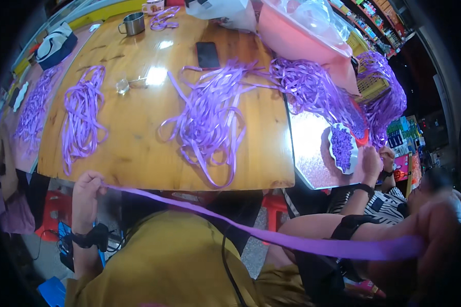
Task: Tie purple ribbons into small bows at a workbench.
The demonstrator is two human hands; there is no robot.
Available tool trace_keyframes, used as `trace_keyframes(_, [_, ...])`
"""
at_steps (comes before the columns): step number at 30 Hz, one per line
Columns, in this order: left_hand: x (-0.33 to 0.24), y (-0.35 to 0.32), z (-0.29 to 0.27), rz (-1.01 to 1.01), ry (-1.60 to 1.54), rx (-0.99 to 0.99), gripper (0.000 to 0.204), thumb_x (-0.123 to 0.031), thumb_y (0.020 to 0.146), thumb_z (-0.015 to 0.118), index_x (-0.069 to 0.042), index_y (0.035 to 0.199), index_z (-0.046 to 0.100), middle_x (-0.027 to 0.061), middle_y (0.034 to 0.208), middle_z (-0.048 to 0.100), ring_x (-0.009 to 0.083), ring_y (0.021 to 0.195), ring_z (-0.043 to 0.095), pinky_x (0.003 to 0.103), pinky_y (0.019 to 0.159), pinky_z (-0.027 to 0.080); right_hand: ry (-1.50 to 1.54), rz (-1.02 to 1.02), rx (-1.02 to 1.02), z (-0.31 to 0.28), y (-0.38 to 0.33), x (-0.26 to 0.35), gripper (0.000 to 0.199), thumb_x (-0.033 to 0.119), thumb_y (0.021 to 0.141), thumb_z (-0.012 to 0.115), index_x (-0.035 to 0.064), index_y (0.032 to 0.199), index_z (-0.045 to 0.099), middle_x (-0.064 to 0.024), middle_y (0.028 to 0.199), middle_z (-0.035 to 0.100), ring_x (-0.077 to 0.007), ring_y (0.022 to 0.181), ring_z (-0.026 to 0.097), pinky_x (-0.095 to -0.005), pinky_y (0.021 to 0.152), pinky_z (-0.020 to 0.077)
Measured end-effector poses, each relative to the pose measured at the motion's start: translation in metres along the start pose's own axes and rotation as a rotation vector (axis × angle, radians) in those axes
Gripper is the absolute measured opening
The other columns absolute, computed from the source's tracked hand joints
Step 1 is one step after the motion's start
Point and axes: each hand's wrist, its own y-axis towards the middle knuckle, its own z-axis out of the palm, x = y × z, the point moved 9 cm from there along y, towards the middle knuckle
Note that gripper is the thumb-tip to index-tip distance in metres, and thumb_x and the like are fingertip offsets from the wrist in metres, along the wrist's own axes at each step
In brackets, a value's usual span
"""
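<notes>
A long purple ribbon [225,217] stretches across in front of my body, below the table's near edge. My left hand [88,188] pinches its narrow end between thumb and fingers, at the table's near left corner. Far to the right, my right hand [439,227] is closed around the other end, dim and partly lost at the dark rim. Nearest my left hand on the table lies a loose bundle of purple ribbons [83,110]. A larger, looped heap of purple ribbons [212,120] lies at the table's middle right.
A phone [207,55], metal mug [133,24] and small glass jar [122,87] stand on the wooden table [138,158]. At right are a pink basin [302,36], a white dish of purple pieces [342,148] and another person's hands [372,162]. Red stools [274,207] stand below.
</notes>
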Motion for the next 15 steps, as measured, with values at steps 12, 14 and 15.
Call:
trace_keyframes(12, [-0.018, 0.007, 0.011, 0.039, 0.094, -0.026, 0.008, -0.005, 0.083, 0.048, -0.001, 0.087, 0.052, 0.0013, 0.070, 0.050, 0.0081, 0.062, 0.047, 0.020, 0.059, 0.038, 0.058, 0.454, -0.187, 0.083, -0.105, -0.070, 0.035, 0.021, 0.074, 0.053, 0.0008, 0.102, 0.049, -0.0146, 0.093, 0.054, -0.0216, 0.085, 0.053, -0.0318, 0.071, 0.0431])
trace_keyframes(14, [-0.023, 0.007, 0.018, 0.025, 0.066, -0.001, 0.008, -0.007, 0.084, 0.048, -0.001, 0.087, 0.052, 0.0000, 0.070, 0.049, 0.0069, 0.063, 0.046, 0.019, 0.059, 0.037, 0.084, 0.543, -0.222, 0.091, -0.116, -0.079, 0.036, 0.021, 0.074, 0.053, 0.0003, 0.103, 0.048, -0.0147, 0.093, 0.053, -0.0215, 0.085, 0.053, -0.0317, 0.071, 0.0430])
trace_keyframes(15, [-0.023, 0.008, 0.019, 0.000, 0.081, -0.006, 0.008, -0.007, 0.084, 0.048, -0.001, 0.087, 0.052, 0.0000, 0.070, 0.049, 0.0069, 0.063, 0.046, 0.019, 0.059, 0.037, 0.096, 0.567, -0.244, 0.091, -0.118, -0.081, 0.036, 0.021, 0.074, 0.053, 0.0001, 0.103, 0.048, -0.0148, 0.094, 0.053, -0.0214, 0.086, 0.053, -0.0317, 0.071, 0.0429])
